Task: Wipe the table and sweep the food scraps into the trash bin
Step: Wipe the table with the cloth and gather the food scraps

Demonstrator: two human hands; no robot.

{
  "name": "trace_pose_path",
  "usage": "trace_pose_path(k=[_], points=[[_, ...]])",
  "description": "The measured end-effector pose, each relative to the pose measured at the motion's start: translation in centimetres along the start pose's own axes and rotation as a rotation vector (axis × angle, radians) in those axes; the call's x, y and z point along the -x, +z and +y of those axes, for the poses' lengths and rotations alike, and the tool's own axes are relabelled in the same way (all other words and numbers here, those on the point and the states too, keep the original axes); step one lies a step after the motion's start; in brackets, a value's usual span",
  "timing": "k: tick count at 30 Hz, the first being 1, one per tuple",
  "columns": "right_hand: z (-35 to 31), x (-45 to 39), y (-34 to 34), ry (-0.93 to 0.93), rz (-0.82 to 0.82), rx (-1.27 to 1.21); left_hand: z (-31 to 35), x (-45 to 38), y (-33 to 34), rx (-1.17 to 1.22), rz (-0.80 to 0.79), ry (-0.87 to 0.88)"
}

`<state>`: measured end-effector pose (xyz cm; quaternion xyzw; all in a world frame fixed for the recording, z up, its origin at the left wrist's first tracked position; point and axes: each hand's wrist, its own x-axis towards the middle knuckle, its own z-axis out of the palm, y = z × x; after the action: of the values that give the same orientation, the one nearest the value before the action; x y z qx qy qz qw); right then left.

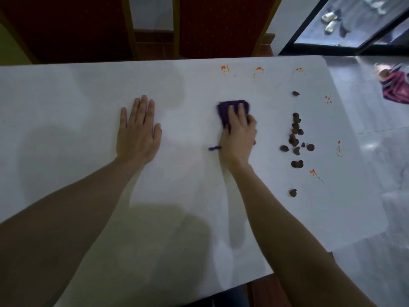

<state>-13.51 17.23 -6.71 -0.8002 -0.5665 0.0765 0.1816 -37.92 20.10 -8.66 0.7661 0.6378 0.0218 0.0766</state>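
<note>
A white table (66,96) fills the view. My right hand (238,136) presses a purple cloth (224,108) flat on it, right of centre; a purple loop of the cloth (214,148) sticks out by my wrist. My left hand (138,129) lies palm down, fingers spread, holding nothing. To the right of the cloth a column of several dark brown food scraps (295,138) lies scattered. Orange sauce stains (224,68) dot the far edge, and more orange stains (313,172) dot the right side. No trash bin is visible.
Two red chair backs (219,25) stand behind the far edge. The table's right edge (354,151) meets a pale tiled floor. A pink and purple bundle (396,87) lies on the floor at right. A dark-framed glass door (345,23) is at top right.
</note>
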Motion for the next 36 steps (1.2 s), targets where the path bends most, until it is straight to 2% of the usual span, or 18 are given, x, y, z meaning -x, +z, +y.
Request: trace_pose_path(k=[4,7,9,11,14,20,26,29,33,36], points=[[-1.6,5.4,0.6,-0.369,-0.046,-0.041,0.1,-0.1,-0.3,0.022,-0.003,0.000],[1.2,6.7,-0.1,-0.503,-0.060,-0.046,0.7,-0.8,-1.0,0.072,0.000,0.005],[3.3,5.7,-0.7,-0.467,-0.052,-0.035,1.6,-1.7,-1.3,0.069,0.004,0.024],[5.1,3.4,-1.5,-0.355,-0.047,-0.020,2.9,-3.3,-1.3,0.051,0.009,0.040],[7.2,-1.6,-2.4,-0.195,0.007,0.001,5.1,-6.0,-1.2,0.034,0.009,0.026],[9.8,-11.4,-2.7,-0.001,0.059,0.057,7.3,-9.0,0.0,-0.008,-0.025,-0.016],[9.1,-19.9,-1.9,0.129,0.063,0.038,7.2,-9.1,0.4,-0.014,-0.006,-0.012],[5.9,-21.2,-0.6,0.002,-0.002,0.009,7.2,-9.0,0.5,-0.006,0.003,-0.011],[2.0,-19.1,1.0,-0.328,-0.110,-0.001,7.2,-9.0,0.6,-0.013,0.002,-0.011],[2.3,-15.4,0.6,-0.536,-0.187,-0.028,7.1,-9.0,0.5,-0.028,-0.003,-0.018]])
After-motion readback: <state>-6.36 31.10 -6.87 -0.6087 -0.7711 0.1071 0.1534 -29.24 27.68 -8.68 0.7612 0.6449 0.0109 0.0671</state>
